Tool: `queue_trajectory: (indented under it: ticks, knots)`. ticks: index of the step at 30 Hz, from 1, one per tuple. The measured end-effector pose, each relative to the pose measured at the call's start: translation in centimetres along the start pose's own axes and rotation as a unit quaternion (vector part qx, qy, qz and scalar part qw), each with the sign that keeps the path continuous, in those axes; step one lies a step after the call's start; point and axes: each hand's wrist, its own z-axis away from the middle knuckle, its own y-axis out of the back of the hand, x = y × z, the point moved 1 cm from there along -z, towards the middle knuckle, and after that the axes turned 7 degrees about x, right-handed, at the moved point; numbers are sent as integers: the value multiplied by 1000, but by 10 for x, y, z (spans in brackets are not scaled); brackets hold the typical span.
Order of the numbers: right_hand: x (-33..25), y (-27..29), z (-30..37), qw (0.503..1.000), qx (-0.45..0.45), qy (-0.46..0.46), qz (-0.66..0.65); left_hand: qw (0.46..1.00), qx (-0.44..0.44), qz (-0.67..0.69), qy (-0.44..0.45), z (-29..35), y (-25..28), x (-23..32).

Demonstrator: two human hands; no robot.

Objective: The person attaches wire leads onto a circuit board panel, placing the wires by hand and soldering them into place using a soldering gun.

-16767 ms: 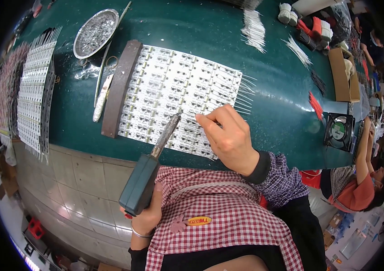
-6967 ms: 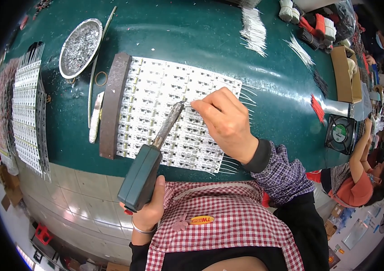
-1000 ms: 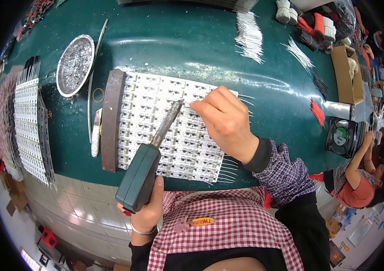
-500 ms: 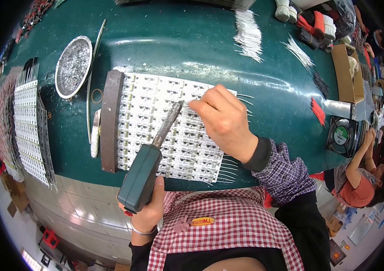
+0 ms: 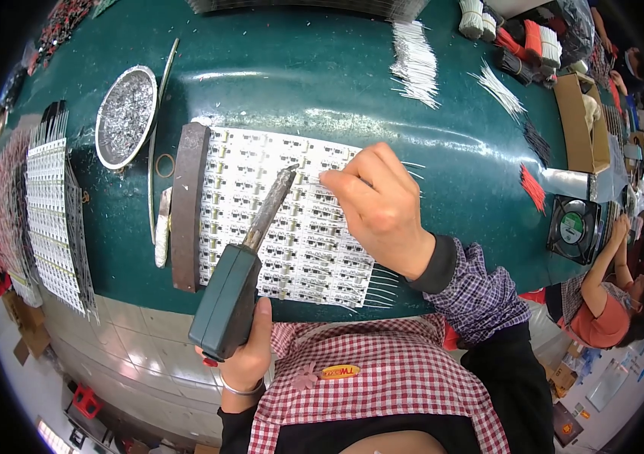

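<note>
My left hand (image 5: pixel 250 359) grips a dark green soldering gun (image 5: pixel 224 303) from below. Its long, stained metal tip points up over a white panel of small circuit boards (image 5: pixel 307 261) lying on the green table. My right hand (image 5: pixel 386 208) hovers over the panel's right half, thumb and forefinger pinched together just right of the tip. Whatever the pinch holds is too small to make out. White wires (image 5: pixel 380 286) stick out past the panel's right edge. A brown bar (image 5: pixel 189 204) lies along the panel's left edge.
Left of the bar are a bowl (image 5: pixel 99 130) of silvery scraps, a thin rod (image 5: pixel 152 174) and a white-wrapped tool (image 5: pixel 161 238). More board panels (image 5: pixel 47 219) stand at far left. White wires (image 5: pixel 414 64), red wires (image 5: pixel 532 188), a fan (image 5: pixel 573 227) and a co-worker (image 5: pixel 602 303) are rightward.
The soldering gun has shifted slightly left, its tip drawing away from my right fingers. My right hand has moved a little to the right, still pinched.
</note>
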Motion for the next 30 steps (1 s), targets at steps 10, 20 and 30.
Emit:
queue_trajectory:
  ticks: [10, 20, 30]
  knots:
    - [5, -5, 0, 1000, -7, -20, 3, 999, 5, 25, 26, -5, -6, 7]
    - [4, -6, 1, 1000, -7, -19, 16, 1000, -24, -6, 14, -7, -6, 5]
    - [4, -7, 1, 1000, -3, -13, 14, 998, 16, -48, -40, -16, -14, 13]
